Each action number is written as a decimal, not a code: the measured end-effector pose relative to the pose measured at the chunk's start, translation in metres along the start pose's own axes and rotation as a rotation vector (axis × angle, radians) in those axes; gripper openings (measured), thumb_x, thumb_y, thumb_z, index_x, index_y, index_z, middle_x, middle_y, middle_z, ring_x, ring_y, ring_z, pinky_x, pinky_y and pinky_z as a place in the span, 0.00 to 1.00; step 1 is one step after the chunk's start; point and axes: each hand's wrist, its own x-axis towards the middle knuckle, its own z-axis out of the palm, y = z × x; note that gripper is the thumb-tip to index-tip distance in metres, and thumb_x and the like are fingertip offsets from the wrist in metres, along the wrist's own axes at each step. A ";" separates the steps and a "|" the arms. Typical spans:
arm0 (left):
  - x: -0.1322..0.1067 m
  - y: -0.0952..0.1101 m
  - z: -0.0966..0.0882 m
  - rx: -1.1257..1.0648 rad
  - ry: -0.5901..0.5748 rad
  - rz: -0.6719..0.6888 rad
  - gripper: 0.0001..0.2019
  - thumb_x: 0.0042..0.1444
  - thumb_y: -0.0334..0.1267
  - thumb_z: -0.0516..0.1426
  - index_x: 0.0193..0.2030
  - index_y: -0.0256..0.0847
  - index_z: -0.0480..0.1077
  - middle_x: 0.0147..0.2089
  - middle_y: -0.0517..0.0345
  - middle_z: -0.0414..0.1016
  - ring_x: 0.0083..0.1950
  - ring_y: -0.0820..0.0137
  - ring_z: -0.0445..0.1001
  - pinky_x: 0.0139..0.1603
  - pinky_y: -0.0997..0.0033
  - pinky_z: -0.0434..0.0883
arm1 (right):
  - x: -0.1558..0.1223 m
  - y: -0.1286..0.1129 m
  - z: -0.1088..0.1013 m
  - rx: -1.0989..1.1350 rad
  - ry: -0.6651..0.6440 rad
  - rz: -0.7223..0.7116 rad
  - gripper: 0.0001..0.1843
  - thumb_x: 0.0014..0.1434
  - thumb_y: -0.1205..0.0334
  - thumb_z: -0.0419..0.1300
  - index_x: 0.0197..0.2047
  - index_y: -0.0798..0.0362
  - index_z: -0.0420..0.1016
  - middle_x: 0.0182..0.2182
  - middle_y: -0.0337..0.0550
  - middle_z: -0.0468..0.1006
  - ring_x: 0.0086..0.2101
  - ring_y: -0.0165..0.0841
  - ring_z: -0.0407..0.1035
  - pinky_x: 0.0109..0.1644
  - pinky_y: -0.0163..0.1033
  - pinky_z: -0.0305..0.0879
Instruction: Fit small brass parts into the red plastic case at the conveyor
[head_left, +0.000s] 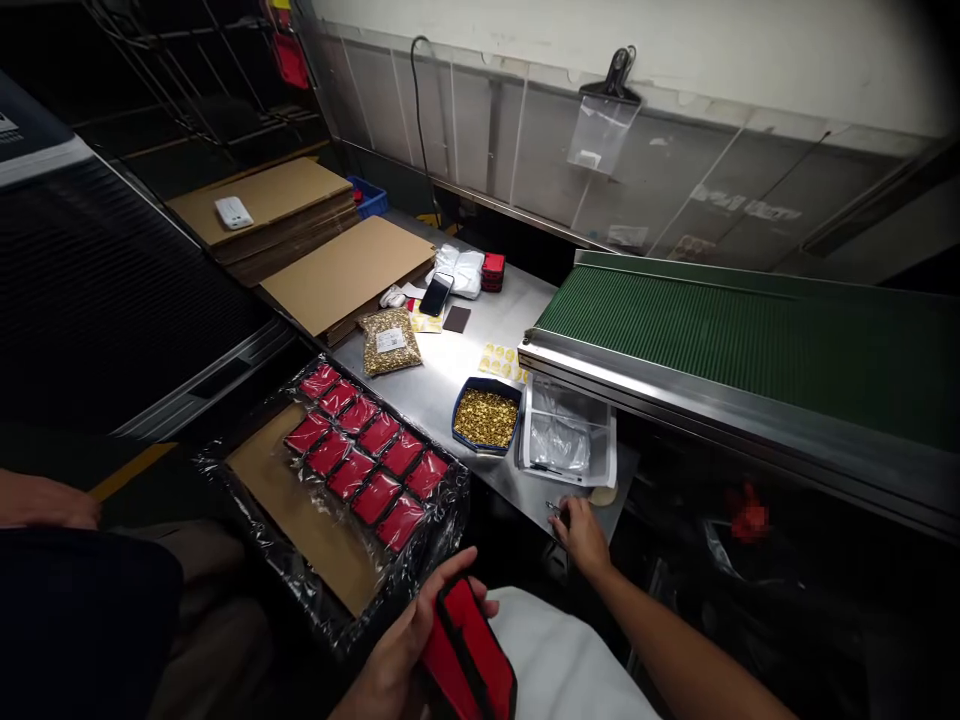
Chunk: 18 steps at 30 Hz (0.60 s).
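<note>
My left hand (405,640) is closed round a red pouch with black edging (472,640), low in the view above my lap. My right hand (583,535) is at the front edge of the metal table (465,350), its fingers pinched on a small shiny metal piece (553,508) whose kind is too small to make out. Just beyond it lies a clear plastic tray (609,440) with transparent bags in it. Left of the tray, a dark blue bin (457,425) holds many small gold metal parts (486,415).
An open, plastic-lined carton (300,560) holds rows of red pouches (375,495). Behind it are a bag of gold parts (390,342), a phone (436,295), yellow stickers (502,362) and stacked cardboard (349,270). A green conveyor (712,335) borders the right. Another person's hand (45,500) shows left.
</note>
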 end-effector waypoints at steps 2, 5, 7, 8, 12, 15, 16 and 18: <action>-0.006 0.014 -0.004 0.146 0.070 -0.064 0.32 0.58 0.64 0.51 0.61 0.47 0.70 0.54 0.45 0.73 0.58 0.47 0.72 0.57 0.52 0.69 | 0.000 0.000 0.001 0.027 0.011 0.003 0.09 0.60 0.58 0.57 0.41 0.53 0.69 0.41 0.47 0.70 0.42 0.42 0.68 0.44 0.43 0.63; -0.007 0.039 -0.014 0.569 0.068 -0.018 0.24 0.59 0.59 0.55 0.53 0.46 0.76 0.47 0.48 0.77 0.50 0.54 0.76 0.53 0.58 0.71 | 0.000 -0.001 0.001 0.085 0.036 0.006 0.09 0.58 0.58 0.58 0.40 0.53 0.70 0.40 0.47 0.70 0.42 0.43 0.69 0.45 0.43 0.64; 0.000 0.048 -0.021 0.841 0.021 0.111 0.18 0.58 0.54 0.58 0.41 0.42 0.79 0.37 0.51 0.77 0.39 0.62 0.74 0.42 0.69 0.69 | 0.001 -0.003 0.000 0.133 0.050 0.009 0.09 0.57 0.58 0.58 0.39 0.53 0.70 0.39 0.48 0.70 0.42 0.43 0.69 0.46 0.44 0.65; 0.005 0.048 -0.023 0.895 0.004 0.179 0.16 0.58 0.52 0.59 0.34 0.40 0.78 0.31 0.53 0.75 0.34 0.66 0.71 0.37 0.71 0.66 | 0.000 -0.004 -0.001 0.158 0.051 0.011 0.10 0.56 0.58 0.58 0.39 0.54 0.71 0.39 0.48 0.71 0.42 0.43 0.69 0.47 0.44 0.65; 0.028 0.016 -0.019 0.629 -0.023 0.282 0.22 0.63 0.54 0.52 0.30 0.39 0.73 0.33 0.52 0.72 0.38 0.64 0.70 0.42 0.67 0.67 | -0.005 -0.015 -0.008 0.276 0.021 0.027 0.13 0.56 0.54 0.59 0.39 0.55 0.74 0.39 0.50 0.72 0.42 0.45 0.69 0.49 0.48 0.65; 0.039 -0.017 -0.010 -0.060 -0.237 -0.043 0.29 0.61 0.62 0.47 0.53 0.43 0.74 0.50 0.44 0.75 0.52 0.54 0.73 0.52 0.54 0.69 | -0.008 -0.032 -0.015 0.385 -0.037 0.047 0.18 0.56 0.48 0.60 0.37 0.55 0.77 0.34 0.49 0.74 0.38 0.44 0.71 0.46 0.47 0.66; 0.042 -0.024 -0.008 -0.268 -0.310 -0.133 0.32 0.59 0.65 0.47 0.57 0.43 0.71 0.51 0.42 0.76 0.52 0.52 0.75 0.51 0.52 0.69 | -0.008 -0.040 -0.019 0.427 -0.068 0.050 0.20 0.57 0.45 0.59 0.37 0.56 0.77 0.32 0.47 0.75 0.35 0.43 0.71 0.43 0.45 0.67; 0.048 -0.027 -0.006 -0.464 -0.371 -0.160 0.37 0.59 0.68 0.45 0.59 0.41 0.70 0.48 0.41 0.78 0.47 0.51 0.78 0.49 0.49 0.70 | -0.005 -0.063 -0.032 0.504 -0.130 0.042 0.23 0.59 0.42 0.56 0.40 0.56 0.76 0.27 0.43 0.74 0.28 0.38 0.69 0.33 0.41 0.66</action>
